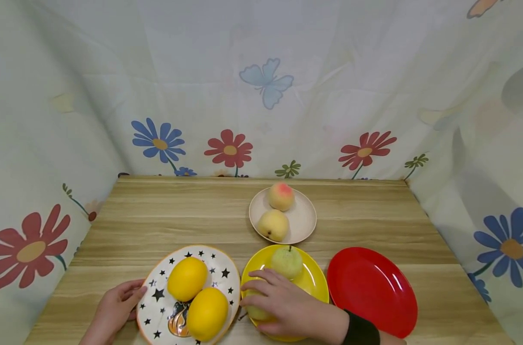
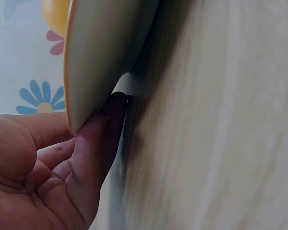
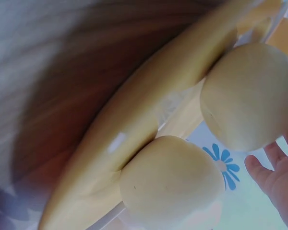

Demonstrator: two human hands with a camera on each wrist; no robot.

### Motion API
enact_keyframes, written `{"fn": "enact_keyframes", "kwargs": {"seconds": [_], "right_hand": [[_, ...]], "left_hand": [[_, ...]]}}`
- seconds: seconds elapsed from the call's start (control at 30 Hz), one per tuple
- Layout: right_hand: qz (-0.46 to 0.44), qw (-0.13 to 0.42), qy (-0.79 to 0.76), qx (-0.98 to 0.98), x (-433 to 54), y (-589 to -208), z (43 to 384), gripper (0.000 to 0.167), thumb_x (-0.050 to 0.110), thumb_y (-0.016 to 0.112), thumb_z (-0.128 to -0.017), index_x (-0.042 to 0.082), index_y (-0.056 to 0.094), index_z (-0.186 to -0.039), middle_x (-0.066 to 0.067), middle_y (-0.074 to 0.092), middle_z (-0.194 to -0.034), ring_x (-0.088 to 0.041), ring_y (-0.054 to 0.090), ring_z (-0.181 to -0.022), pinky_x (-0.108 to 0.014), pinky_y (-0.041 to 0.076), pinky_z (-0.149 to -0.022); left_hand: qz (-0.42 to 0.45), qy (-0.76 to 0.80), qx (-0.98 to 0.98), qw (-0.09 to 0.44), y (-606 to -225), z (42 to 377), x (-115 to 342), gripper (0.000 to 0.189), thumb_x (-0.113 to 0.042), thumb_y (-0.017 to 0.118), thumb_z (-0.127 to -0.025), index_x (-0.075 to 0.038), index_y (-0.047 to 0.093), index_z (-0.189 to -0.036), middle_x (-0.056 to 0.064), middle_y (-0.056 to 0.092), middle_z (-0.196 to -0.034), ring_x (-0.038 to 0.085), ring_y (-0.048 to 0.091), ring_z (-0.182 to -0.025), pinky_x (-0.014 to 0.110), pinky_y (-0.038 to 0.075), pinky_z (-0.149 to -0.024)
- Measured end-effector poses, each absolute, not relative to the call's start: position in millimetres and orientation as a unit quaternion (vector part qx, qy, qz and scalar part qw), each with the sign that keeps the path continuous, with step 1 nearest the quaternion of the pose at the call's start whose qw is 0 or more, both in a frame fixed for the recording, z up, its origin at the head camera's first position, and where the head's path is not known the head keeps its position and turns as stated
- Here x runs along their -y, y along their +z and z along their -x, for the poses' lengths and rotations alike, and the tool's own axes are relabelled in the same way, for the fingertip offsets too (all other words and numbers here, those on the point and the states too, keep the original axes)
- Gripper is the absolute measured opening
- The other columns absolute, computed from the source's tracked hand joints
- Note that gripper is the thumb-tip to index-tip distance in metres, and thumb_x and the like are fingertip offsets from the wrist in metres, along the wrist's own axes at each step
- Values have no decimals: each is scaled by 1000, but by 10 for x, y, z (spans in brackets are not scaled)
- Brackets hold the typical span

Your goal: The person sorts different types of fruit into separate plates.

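At the left, a white plate (image 1: 146,299) with black stars and an orange rim bears two yellow lemons (image 1: 187,279). Its left edge is pinched by my left hand (image 1: 116,306); in the left wrist view the thumb is over the rim and the fingers are beneath. My right hand (image 1: 283,302) reaches over the yellow plate (image 1: 319,280), its thumb and fingers around the nearer pale green pear (image 1: 254,312). Mostly covered in the head view, that pear (image 3: 249,96) shows against the plate in the right wrist view. Another pear (image 1: 286,262) lies just behind it.
A red plate (image 1: 369,292) lies at the right, partly under the right forearm. Farther back, a pale plate (image 1: 304,218) bears a peach (image 1: 281,196) and a yellowish pear (image 1: 273,225). A flower-patterned cloth (image 1: 313,120) stands around the wooden table (image 1: 179,203).
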State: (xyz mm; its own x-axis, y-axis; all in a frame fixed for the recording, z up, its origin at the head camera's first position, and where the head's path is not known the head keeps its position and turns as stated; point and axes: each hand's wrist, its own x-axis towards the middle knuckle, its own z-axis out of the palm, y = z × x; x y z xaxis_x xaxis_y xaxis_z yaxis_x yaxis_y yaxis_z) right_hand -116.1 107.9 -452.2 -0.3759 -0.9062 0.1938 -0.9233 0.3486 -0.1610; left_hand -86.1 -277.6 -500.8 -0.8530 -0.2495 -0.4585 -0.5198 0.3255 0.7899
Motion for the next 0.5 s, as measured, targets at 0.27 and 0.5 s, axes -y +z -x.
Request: {"fn": "enact_keyframes", "kwargs": {"seconds": [0.27, 0.5], "right_hand": [[-547, 66, 143, 822, -1162, -4395, 1088, 42, 42, 72, -81, 29, 57, -118, 6, 52, -130, -22, 40, -127, -39, 36, -107], [-511, 141, 209, 822, -1326, -4298, 1095, 38, 36, 76, -78, 24, 61, -111, 6, 55, -124, -21, 45, -121, -37, 41, -100]], "left_hand": [[233, 527, -807, 127, -4996, 870, 2776, 54, -30, 56, -96, 8, 45, -133, 22, 64, -109, 14, 64, -79, 33, 58, -64], [229, 528, -808, 127, -5013, 870, 2783, 55, -30, 57, -95, 8, 45, -133, 21, 65, -108, 14, 64, -79, 33, 58, -64]]}}
